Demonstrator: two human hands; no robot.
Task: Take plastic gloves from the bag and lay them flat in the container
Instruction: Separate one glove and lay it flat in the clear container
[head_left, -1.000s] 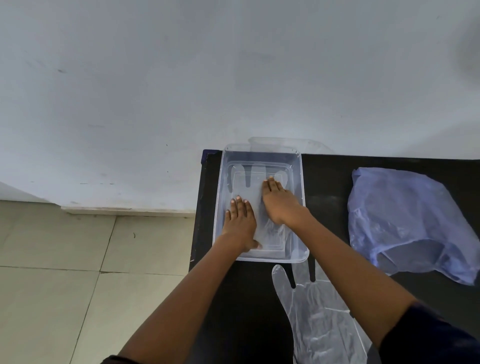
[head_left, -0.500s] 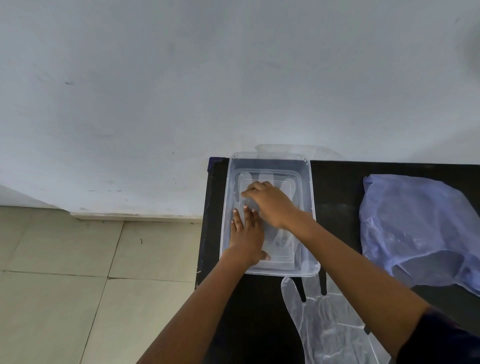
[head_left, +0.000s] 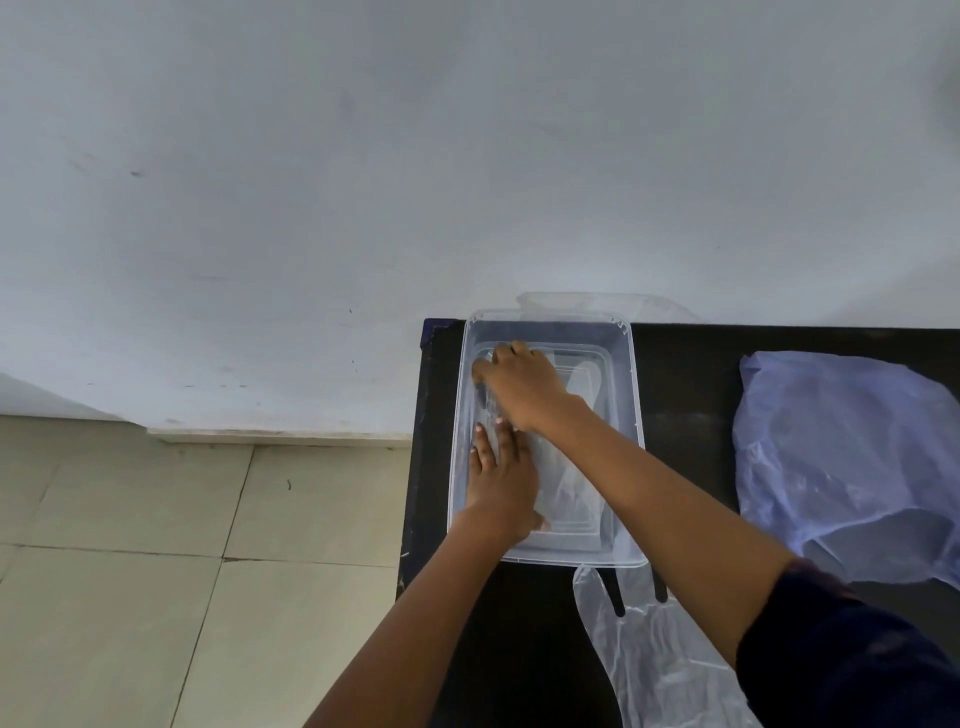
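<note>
A clear plastic container (head_left: 626, 395) stands on the black table (head_left: 685, 374), near its left edge. A transparent plastic glove (head_left: 566, 488) lies flat on the container's floor. My left hand (head_left: 501, 486) presses palm-down on the glove's near part, fingers together. My right hand (head_left: 522, 382) is further in, at the far left corner, fingers bent down onto the glove's finger end. A second clear glove (head_left: 649, 660) lies flat on the table just in front of the container. The pale purple bag (head_left: 852, 467) sits crumpled to the right.
A clear lid (head_left: 597, 300) leans behind the container against the white wall (head_left: 467, 156). The table's left edge drops to a tiled floor (head_left: 156, 571). Bare black tabletop shows between the container and the bag.
My right hand has slid from the glove's middle toward the far left corner and its fingers have curled. My left hand has stayed pressing on the glove.
</note>
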